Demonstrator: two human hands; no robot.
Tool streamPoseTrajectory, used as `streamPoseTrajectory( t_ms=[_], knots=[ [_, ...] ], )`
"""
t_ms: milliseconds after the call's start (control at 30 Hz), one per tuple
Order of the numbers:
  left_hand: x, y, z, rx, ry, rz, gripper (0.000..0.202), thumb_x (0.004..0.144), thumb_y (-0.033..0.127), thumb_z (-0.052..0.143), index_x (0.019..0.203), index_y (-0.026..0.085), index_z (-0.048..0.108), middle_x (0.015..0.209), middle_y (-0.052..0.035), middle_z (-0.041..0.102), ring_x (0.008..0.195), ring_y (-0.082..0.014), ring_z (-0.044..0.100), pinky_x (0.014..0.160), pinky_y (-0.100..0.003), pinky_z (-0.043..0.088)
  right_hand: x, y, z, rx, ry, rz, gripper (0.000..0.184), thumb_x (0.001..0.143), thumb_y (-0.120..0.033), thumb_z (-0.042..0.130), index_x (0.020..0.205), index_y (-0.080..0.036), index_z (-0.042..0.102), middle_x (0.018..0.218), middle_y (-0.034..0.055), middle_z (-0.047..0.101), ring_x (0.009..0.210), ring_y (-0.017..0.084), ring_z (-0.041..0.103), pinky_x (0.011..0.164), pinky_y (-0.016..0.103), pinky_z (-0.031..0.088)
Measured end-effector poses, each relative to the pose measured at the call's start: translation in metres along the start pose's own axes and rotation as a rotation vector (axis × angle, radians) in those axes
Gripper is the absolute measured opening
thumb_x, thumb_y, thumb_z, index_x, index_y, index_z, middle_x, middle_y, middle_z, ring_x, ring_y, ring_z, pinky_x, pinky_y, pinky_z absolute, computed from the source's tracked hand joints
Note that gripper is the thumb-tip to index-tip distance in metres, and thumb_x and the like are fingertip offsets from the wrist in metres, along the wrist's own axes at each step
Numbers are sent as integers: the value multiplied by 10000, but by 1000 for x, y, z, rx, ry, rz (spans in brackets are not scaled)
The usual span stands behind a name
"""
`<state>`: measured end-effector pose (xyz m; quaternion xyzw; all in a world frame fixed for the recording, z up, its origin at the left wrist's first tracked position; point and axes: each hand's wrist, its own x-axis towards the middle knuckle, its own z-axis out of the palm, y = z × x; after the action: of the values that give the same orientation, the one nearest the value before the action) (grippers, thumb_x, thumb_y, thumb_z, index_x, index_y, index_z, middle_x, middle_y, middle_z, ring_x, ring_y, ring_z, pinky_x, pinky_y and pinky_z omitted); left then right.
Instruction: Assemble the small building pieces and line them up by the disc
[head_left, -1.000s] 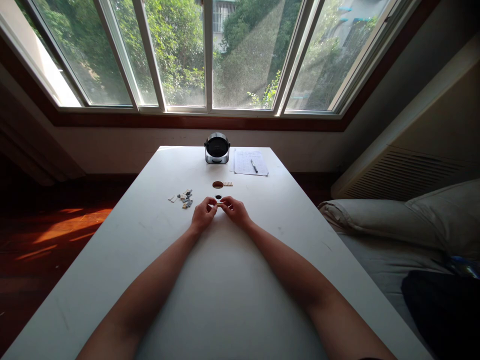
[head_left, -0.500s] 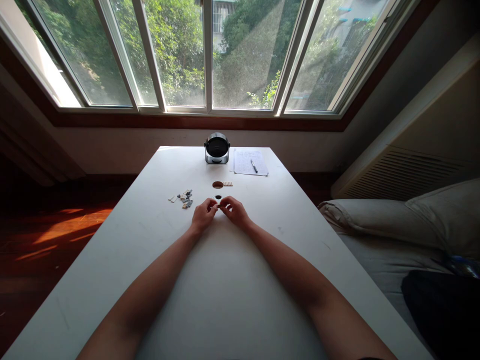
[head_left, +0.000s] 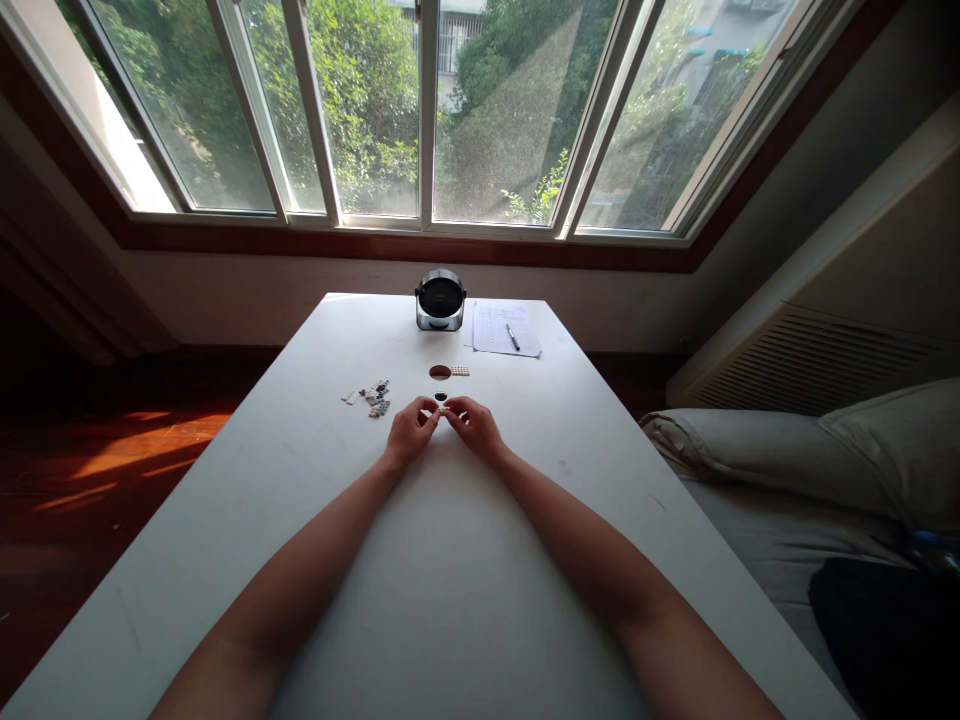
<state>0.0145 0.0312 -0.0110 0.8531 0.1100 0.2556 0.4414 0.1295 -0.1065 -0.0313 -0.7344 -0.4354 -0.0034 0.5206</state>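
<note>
My left hand [head_left: 409,432] and my right hand [head_left: 475,430] meet above the white table, fingertips almost touching. Between them they pinch a small pale piece [head_left: 443,409], which looks like a toy building brick; the fingers cover much of it. Just beyond the fingertips is a small dark round thing [head_left: 441,397]. To the left of my left hand lies a loose pile of small building bricks [head_left: 380,398] in grey, white, tan and black. Farther off, a tan studded plate [head_left: 460,371] lies beside a brown round shape [head_left: 440,373], perhaps a hole in the tabletop.
At the far end of the white table [head_left: 450,600] stands a round black device on a stand [head_left: 440,300]. Right of it, a pen [head_left: 513,337] rests on written paper sheets [head_left: 491,325]. A cushion [head_left: 735,440] is on the right, windows beyond.
The fingers have shifted slightly around the small piece, and more of its pale surface shows now. The whole view has moved a little; the loose bricks stay put.
</note>
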Motion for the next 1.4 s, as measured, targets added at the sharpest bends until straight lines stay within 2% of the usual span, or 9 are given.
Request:
streamPoseTrajectory(
  t_ms=[233, 367, 467, 600, 700, 833, 1000, 1233, 1400],
  knots=[
    [1, 1, 1, -1, 15, -23, 180, 874, 329, 584, 1017, 223, 609, 970, -17, 707, 647, -115, 612, 666, -254, 484, 1, 3, 0, -19, -35, -15, 229, 913, -413, 589, 1017, -241, 698, 950, 53, 694, 788, 171, 636, 722, 315, 538],
    [1, 0, 0, 11, 17, -50, 186, 866, 289, 577, 1036, 222, 613, 1009, -23, 712, 636, -110, 604, 660, -255, 479, 5, 12, -4, -78, -6, 3, 199, 917, -370, 576, 1023, -242, 684, 976, 47, 688, 798, 167, 631, 733, 304, 523],
    [2, -1, 2, 29, 15, -72, 185, 869, 277, 564, 1039, 222, 614, 1004, -24, 713, 652, -116, 611, 652, -253, 470, 13, 27, -16, -203, 58, 60, 166, 903, -333, 596, 1013, -240, 678, 945, 36, 675, 799, 169, 618, 783, 317, 503],
    [3, -2, 4, 84, -1, -66, 144, 878, 293, 558, 990, 229, 622, 934, -11, 714, 651, -126, 597, 633, -254, 442, 25, 53, -40, -430, 123, 216, 131, 882, -305, 628, 970, -233, 693, 881, 42, 640, 861, 196, 589, 802, 320, 466],
    [3, -2, 4, 102, -16, -64, 129, 884, 304, 552, 967, 236, 623, 926, -4, 712, 653, -130, 589, 623, -255, 429, 35, 69, -55, -556, 140, 309, 128, 892, -230, 587, 935, -231, 707, 910, 60, 627, 919, 204, 574, 824, 313, 443],
    [2, -1, 4, 100, -34, -55, 120, 881, 304, 549, 948, 240, 626, 943, -3, 710, 662, -133, 587, 623, -257, 423, 47, 81, -63, -629, 158, 334, 158, 907, -236, 556, 943, -208, 707, 950, 83, 632, 970, 221, 558, 852, 320, 427],
    [2, 0, 4, 99, -24, -60, 122, 877, 301, 547, 941, 241, 632, 917, -4, 707, 643, -134, 569, 614, -258, 410, 51, 82, -62, -623, 186, 301, 212, 934, -195, 477, 1004, -196, 678, 951, 87, 647, 955, 225, 559, 840, 324, 433],
    [2, -1, 4, 108, -35, -47, 113, 876, 290, 544, 928, 240, 631, 893, -1, 699, 645, -134, 569, 620, -262, 413, 37, 66, -48, -698, 126, 129, 202, 963, -242, 479, 974, -209, 678, 1021, 94, 619, 1017, 239, 517, 877, 333, 432],
    [3, -2, 4, 124, -32, -42, 116, 879, 287, 541, 921, 239, 638, 898, -6, 698, 660, -138, 577, 621, -263, 415, 42, 64, -46, -736, 60, 142, 217, 954, -227, 497, 1053, -203, 688, 1078, 108, 599, 1037, 246, 504, 894, 340, 430]
  ],
)
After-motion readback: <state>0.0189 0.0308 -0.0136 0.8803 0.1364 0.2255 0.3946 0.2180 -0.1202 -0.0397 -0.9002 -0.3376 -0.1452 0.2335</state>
